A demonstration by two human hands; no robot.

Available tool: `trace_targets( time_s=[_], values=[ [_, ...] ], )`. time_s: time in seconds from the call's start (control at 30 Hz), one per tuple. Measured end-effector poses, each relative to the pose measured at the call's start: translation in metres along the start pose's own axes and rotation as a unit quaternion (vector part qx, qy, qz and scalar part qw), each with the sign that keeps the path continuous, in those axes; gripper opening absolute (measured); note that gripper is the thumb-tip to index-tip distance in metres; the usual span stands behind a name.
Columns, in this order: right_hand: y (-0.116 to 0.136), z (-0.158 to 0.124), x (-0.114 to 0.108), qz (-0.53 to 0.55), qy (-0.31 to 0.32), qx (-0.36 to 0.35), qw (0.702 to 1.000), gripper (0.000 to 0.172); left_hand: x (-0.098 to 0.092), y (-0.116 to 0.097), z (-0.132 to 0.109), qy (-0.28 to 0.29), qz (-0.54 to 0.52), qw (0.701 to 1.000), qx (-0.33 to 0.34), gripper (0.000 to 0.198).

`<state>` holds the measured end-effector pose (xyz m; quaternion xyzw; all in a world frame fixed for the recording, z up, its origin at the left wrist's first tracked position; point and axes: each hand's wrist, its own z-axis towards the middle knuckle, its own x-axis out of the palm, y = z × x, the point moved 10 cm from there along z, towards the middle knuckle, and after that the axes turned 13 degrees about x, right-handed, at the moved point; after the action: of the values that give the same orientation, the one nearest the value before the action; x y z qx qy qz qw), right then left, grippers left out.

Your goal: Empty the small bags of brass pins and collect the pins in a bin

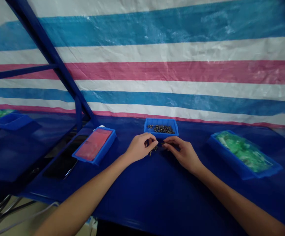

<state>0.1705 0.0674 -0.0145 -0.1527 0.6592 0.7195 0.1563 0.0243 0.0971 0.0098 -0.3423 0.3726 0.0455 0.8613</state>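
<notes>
My left hand (142,147) is curled just in front of a small blue bin, its thumb and forefinger pressed together; whatever they hold is too small to make out. Beneath its fingertips, a few small brass-and-dark metal pieces (153,150) lie on the blue tabletop (142,196). Close by on the right, my right hand (183,154) pinches a small dark metal piece (162,143) between thumb and fingers, pointing toward the left hand. Many similar screw-like pieces (163,129) fill part of the blue bin (145,126) behind both hands.
To the left stands a blue bin (105,147) of flat reddish pieces (93,144), beside a dark phone-like slab (61,165). A blue bin (250,175) with green plastic bags (242,150) is at right. A blue metal frame (66,75) and striped sheeting (171,72) rise behind.
</notes>
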Motion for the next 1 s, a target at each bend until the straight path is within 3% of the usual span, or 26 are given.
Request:
trace_targets(
  time_s=[0.27,0.43,0.57,0.67,0.83,1.0],
  values=[
    [0.009,-0.005,-0.009,0.007,-0.04,-0.036,0.999,0.018,-0.006,0.01,-0.002,-0.036,-0.005,0.999,-0.034,0.023],
    [0.033,-0.012,-0.041,-0.133,-0.224,-0.128,0.957,0.016,-0.003,0.019,-0.005,-0.009,0.036,0.997,-0.067,0.025],
    [0.032,-0.007,-0.048,-0.196,-0.266,-0.121,0.936,0.021,0.008,0.015,-0.004,0.051,0.059,0.996,-0.048,0.021],
    [0.038,-0.01,-0.026,-0.219,-0.207,-0.161,0.94,0.024,0.01,0.013,-0.004,0.059,0.059,0.996,-0.042,0.017],
    [0.04,-0.017,0.036,-0.313,-0.001,-0.2,0.928,0.02,0.007,0.011,-0.003,0.037,0.058,0.997,-0.033,0.014],
    [0.033,-0.01,0.044,-0.334,0.034,-0.168,0.927,0.017,0.004,0.011,-0.003,0.014,0.066,0.997,-0.029,0.016]
  ],
)
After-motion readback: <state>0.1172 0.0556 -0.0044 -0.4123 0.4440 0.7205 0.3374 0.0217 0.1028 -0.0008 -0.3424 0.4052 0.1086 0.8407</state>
